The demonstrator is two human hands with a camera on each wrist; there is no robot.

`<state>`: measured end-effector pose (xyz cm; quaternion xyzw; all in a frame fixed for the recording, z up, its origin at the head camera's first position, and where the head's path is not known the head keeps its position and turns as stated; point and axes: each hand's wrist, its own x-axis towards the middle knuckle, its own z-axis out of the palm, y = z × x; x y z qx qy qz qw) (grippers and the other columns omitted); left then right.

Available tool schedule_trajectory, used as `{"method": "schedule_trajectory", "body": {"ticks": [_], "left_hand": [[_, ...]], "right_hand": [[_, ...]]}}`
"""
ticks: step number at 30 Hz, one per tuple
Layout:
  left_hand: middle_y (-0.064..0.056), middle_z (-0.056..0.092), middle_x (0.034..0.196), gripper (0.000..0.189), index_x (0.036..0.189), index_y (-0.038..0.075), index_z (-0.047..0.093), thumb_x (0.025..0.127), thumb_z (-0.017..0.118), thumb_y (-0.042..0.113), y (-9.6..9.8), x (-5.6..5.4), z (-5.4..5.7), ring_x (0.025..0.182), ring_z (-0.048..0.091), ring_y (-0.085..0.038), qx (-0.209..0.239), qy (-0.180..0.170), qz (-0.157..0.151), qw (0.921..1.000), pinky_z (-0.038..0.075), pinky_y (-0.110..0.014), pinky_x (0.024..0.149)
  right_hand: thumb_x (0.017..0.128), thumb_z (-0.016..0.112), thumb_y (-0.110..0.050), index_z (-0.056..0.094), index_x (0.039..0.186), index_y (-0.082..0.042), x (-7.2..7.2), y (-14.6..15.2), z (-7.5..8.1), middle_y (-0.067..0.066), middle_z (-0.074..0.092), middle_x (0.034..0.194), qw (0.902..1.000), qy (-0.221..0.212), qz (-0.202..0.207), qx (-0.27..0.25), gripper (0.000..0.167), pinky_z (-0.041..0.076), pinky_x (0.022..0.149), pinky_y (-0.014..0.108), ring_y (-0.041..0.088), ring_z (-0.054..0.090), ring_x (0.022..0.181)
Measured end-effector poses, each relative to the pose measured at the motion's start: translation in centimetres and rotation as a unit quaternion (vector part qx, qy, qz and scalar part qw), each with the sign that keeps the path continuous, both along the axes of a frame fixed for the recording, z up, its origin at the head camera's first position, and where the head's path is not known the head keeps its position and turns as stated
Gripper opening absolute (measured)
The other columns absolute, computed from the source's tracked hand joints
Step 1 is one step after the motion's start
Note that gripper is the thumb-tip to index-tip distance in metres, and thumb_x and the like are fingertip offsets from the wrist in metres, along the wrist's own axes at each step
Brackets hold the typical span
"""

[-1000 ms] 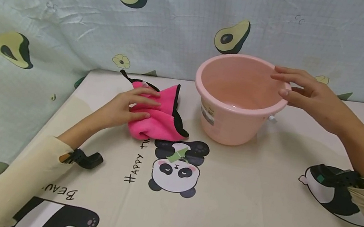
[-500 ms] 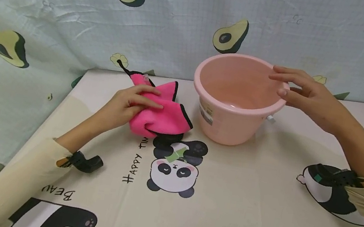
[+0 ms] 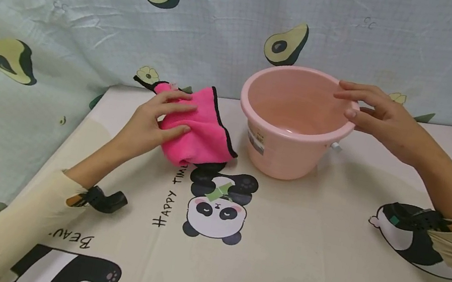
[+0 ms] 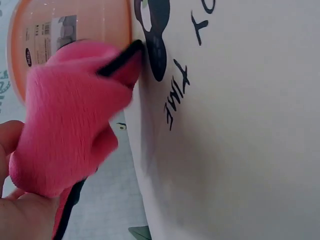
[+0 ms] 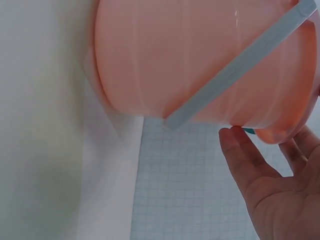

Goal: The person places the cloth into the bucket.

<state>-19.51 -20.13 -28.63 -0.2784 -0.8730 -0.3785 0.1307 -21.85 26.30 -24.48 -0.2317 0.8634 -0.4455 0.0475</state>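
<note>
In the head view, my left hand (image 3: pixel 148 119) grips a bright pink cloth (image 3: pixel 205 132) with black edging, its thumb and fingers on the near left side. The cloth (image 4: pixel 70 115) bunches up in the left wrist view, overlapping the bucket behind it. A pale pink plastic bucket (image 3: pixel 286 157) stands upright at the back of the table. My right hand (image 3: pixel 388 121) holds the bucket's right rim, fingers reaching over the edge. From the right wrist, the hand (image 5: pixel 285 185) shows below the rim, and a light grey handle (image 5: pixel 235 70) slants down the bucket's side.
The table (image 3: pixel 287 257) has a cream cover printed with pandas and lettering. Behind it hangs a pale curtain (image 3: pixel 220 19) with avocado prints, close to the bucket's back. Each wrist wears a small black camera (image 3: pixel 106 200).
My left hand has lifted the cloth slightly and shifted it up and left; the folds now hang differently, with the black edge facing the bucket. The right hand and bucket stay put.
</note>
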Motion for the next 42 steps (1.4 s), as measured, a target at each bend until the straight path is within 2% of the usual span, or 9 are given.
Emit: {"method": "schedule_trajectory", "body": {"ticks": [3,6,9,14,17,22,29,36,42], "left_hand": [[-0.009,0.048,0.150,0.047,0.136,0.008,0.065,0.090,0.076,0.006,-0.1,0.1,0.3,0.146,0.035,-0.024,0.011,-0.023,0.019,0.9995,0.047,-0.043,0.109],[-0.007,0.049,0.151,0.051,0.143,0.013,0.060,0.094,0.072,0.007,0.0,0.4,0.5,0.131,0.051,-0.023,0.028,-0.056,0.037,0.9973,0.055,-0.028,0.096],[-0.003,0.054,0.148,0.051,0.145,0.019,0.058,0.096,0.069,0.008,0.1,0.5,0.7,0.107,0.063,-0.020,0.044,-0.073,0.050,0.9951,0.054,-0.014,0.078],[-0.001,0.066,0.131,0.036,0.132,0.020,0.070,0.097,0.070,0.012,0.4,0.5,0.9,0.101,0.061,-0.011,0.047,-0.062,0.059,0.9952,0.051,-0.015,0.069],[-0.002,0.069,0.120,0.028,0.123,0.018,0.076,0.096,0.071,0.013,0.7,0.4,1.2,0.108,0.059,-0.011,0.056,-0.054,0.063,0.9950,0.051,-0.016,0.075],[-0.004,0.069,0.116,0.022,0.115,0.011,0.077,0.095,0.070,0.008,1.4,-0.1,1.7,0.114,0.057,-0.013,0.104,-0.072,0.061,0.9901,0.053,-0.019,0.085],[-0.004,0.067,0.115,0.018,0.110,0.004,0.076,0.094,0.070,0.004,2.0,-0.6,2.3,0.113,0.056,-0.015,0.148,-0.084,0.059,0.9836,0.056,-0.022,0.084],[-0.005,0.067,0.113,0.017,0.109,0.004,0.077,0.093,0.072,0.004,2.3,-1.5,2.9,0.113,0.057,-0.017,0.180,-0.087,0.051,0.9785,0.056,-0.022,0.085],[-0.006,0.069,0.110,0.017,0.108,0.005,0.078,0.092,0.073,0.005,2.2,-2.3,3.6,0.114,0.058,-0.019,0.190,-0.099,0.040,0.9759,0.055,-0.023,0.088]], "right_hand": [[0.105,0.055,-0.023,0.051,0.151,-0.020,0.0,-0.1,0.0,-0.008,0.027,0.165,1.0000,0.000,-0.001,0.001,0.046,0.047,0.089,0.009,0.046,0.036,0.143],[0.105,0.054,-0.023,0.051,0.150,-0.019,0.0,-0.2,0.0,-0.008,0.027,0.165,1.0000,-0.001,0.001,-0.002,0.045,0.047,0.089,0.009,0.046,0.036,0.143],[0.105,0.054,-0.023,0.051,0.150,-0.019,0.1,-0.3,0.0,-0.008,0.027,0.164,1.0000,0.000,0.001,-0.005,0.045,0.047,0.089,0.010,0.046,0.035,0.143],[0.106,0.053,-0.024,0.051,0.151,-0.020,0.1,-0.2,-0.2,-0.009,0.026,0.164,1.0000,0.003,0.001,0.002,0.045,0.045,0.090,0.010,0.046,0.033,0.145],[0.106,0.053,-0.024,0.051,0.151,-0.020,0.1,-0.2,-0.3,-0.010,0.026,0.164,1.0000,0.004,0.001,0.005,0.045,0.045,0.091,0.010,0.046,0.031,0.146],[0.106,0.053,-0.025,0.050,0.151,-0.022,0.1,-0.1,-0.4,-0.011,0.026,0.164,1.0000,0.000,-0.004,0.003,0.045,0.045,0.091,0.012,0.045,0.031,0.146],[0.105,0.053,-0.027,0.050,0.151,-0.023,0.2,-0.1,-0.5,-0.012,0.026,0.164,0.9999,-0.002,-0.012,0.008,0.046,0.046,0.099,0.021,0.044,0.031,0.147],[0.106,0.053,-0.026,0.050,0.151,-0.022,0.2,-0.2,-0.4,-0.011,0.026,0.164,1.0000,-0.004,-0.008,-0.003,0.045,0.045,0.091,0.014,0.044,0.032,0.146],[0.106,0.053,-0.026,0.050,0.151,-0.022,0.3,-0.1,-0.4,-0.011,0.026,0.164,1.0000,-0.001,-0.008,-0.004,0.045,0.045,0.092,0.013,0.044,0.033,0.145]]}}
